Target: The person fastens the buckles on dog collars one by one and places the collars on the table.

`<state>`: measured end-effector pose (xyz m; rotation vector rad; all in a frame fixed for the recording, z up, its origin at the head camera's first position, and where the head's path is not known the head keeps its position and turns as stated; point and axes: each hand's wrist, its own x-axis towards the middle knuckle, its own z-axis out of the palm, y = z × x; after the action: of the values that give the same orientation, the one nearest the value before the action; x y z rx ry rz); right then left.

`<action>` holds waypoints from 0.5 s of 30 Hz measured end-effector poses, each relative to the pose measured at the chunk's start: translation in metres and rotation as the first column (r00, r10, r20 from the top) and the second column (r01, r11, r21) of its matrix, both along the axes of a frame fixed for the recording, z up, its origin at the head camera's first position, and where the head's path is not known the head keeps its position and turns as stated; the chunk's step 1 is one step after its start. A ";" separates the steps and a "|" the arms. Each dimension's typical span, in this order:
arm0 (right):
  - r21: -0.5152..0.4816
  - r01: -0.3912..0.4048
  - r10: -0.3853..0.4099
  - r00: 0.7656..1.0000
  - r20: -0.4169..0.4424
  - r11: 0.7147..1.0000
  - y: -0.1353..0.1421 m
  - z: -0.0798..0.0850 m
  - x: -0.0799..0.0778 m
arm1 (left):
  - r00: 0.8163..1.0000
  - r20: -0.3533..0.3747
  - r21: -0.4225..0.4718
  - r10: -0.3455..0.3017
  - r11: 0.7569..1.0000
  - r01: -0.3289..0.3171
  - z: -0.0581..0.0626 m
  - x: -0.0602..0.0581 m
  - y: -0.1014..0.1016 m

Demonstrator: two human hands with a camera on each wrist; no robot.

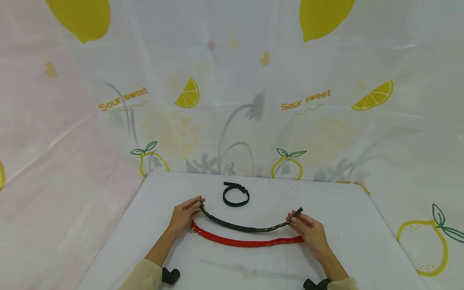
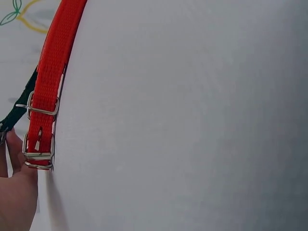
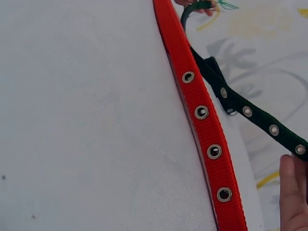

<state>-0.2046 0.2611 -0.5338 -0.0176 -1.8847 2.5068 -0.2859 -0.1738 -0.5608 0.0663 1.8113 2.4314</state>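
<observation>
A dark green collar [image 1: 243,228] with metal eyelets is stretched in a sagging curve between both hands. At its buckle end, my left hand [image 1: 180,217] pinches it. My right hand [image 1: 312,233] grips the eyelet end, whose tip sticks out past the fingers. Just nearer to me lies a red collar [image 1: 243,243] on the white table [image 1: 217,278], its metal buckle [image 2: 39,154] at the left beside the left hand. Its eyelets show in the right wrist view, and its right tip is hidden at the right hand. Beyond the green collar sits a black collar [image 1: 235,204], buckled into a loop.
A pale curtain [image 1: 232,133] printed with lemons and lettering hangs behind the table and along its sides. Black devices show at the left wrist [image 1: 170,276] and the right wrist [image 1: 316,284], near the table's front.
</observation>
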 end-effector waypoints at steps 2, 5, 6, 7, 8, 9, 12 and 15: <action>-0.008 0.000 0.000 1.000 -0.004 1.000 0.000 0.000 0.000 | 1.000 0.006 0.017 0.016 1.000 -0.016 0.001 0.000 0.001; -0.037 -0.011 0.010 1.000 -0.019 0.999 -0.001 0.002 -0.001 | 0.999 -0.002 0.033 0.035 0.999 -0.034 0.005 0.000 0.003; -0.047 -0.013 0.012 1.000 -0.023 0.999 -0.002 0.002 -0.001 | 0.999 -0.010 0.029 0.036 0.999 -0.036 0.007 0.000 0.004; -0.054 -0.012 0.011 1.000 -0.029 0.998 -0.003 0.003 -0.001 | 0.999 -0.015 0.025 0.042 0.999 -0.042 0.009 0.001 0.005; -0.060 -0.008 0.006 0.999 -0.036 0.998 -0.004 0.004 -0.001 | 0.999 -0.023 0.012 0.044 0.999 -0.044 0.011 0.001 0.007; -0.060 0.000 -0.003 0.999 -0.044 0.998 -0.005 0.006 -0.001 | 0.999 -0.031 -0.006 0.044 0.999 -0.044 0.014 0.001 0.008; -0.031 0.029 -0.031 0.997 -0.077 0.999 -0.011 0.011 0.000 | 0.997 -0.073 -0.095 0.018 0.995 -0.025 0.020 0.002 0.013; 0.028 0.054 -0.051 0.993 -0.104 0.998 -0.017 0.017 0.002 | 0.992 -0.126 -0.195 -0.032 0.981 0.007 0.029 0.006 0.018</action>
<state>-0.2030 0.2442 -0.5172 0.0613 -1.8578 2.3952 -0.2800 -0.1553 -0.5314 0.2279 2.0827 2.2712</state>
